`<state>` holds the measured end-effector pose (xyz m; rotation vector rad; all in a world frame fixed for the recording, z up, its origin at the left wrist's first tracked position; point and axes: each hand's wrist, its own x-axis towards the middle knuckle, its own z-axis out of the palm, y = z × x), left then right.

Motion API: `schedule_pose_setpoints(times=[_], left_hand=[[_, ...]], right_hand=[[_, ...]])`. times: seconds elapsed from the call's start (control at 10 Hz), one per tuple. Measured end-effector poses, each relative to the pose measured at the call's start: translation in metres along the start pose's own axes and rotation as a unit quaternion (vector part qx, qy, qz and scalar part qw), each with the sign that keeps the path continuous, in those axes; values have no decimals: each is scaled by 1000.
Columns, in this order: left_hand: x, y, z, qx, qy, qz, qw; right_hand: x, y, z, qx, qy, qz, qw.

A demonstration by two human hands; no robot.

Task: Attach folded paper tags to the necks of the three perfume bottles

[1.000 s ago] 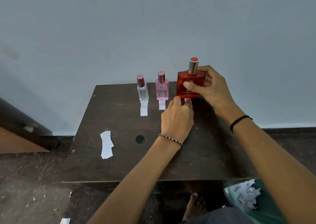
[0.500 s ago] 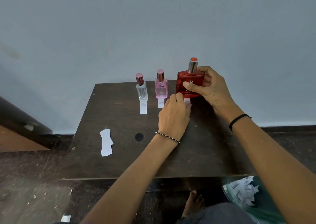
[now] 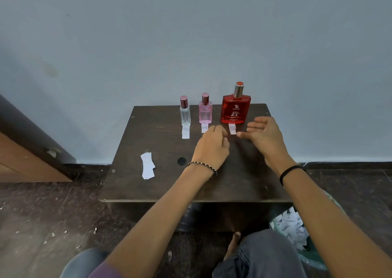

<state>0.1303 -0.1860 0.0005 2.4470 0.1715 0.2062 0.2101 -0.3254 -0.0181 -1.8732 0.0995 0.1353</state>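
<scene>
I see my left hand (image 3: 213,145) loosely curled over the dark table (image 3: 161,188), holding nothing; my right hand (image 3: 263,135) hangs just beside it, fingers spread and empty. Beyond the right hand stands the red bottle (image 3: 235,108), a white tag (image 3: 232,128) lying at its base between both hands; beyond the left hand stand the pink bottle (image 3: 205,112) and, further left, the clear bottle (image 3: 185,114), each with a paper strip at its foot; spare paper pieces (image 3: 147,165) lie well left of my left wrist.
</scene>
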Motion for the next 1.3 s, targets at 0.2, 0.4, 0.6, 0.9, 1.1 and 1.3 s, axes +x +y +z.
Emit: schedule_pose_setpoints(times=[0.2, 0.4, 0.6, 0.9, 1.1, 1.3], left_hand=[[-34, -3, -14, 14, -11, 4, 1000], [-63, -36, -52, 45, 11, -28, 999], [-94, -92, -94, 106, 51, -59, 991], [-129, -144, -118, 116, 116, -109, 980], [-143, -151, -122, 82, 89, -125, 985], [-153, -154, -128, 66, 94, -145, 983]], right_hand=[[-56, -3, 21, -30, -45, -38, 998], [-101, -13, 65, -89, -117, -119, 982], [-135, -19, 113, -219, -205, -265, 917], [-179, -10, 165, -403, -268, -305, 820], [-206, -18, 187, -409, -280, -311, 811], [-211, -26, 187, -366, -310, -296, 826]])
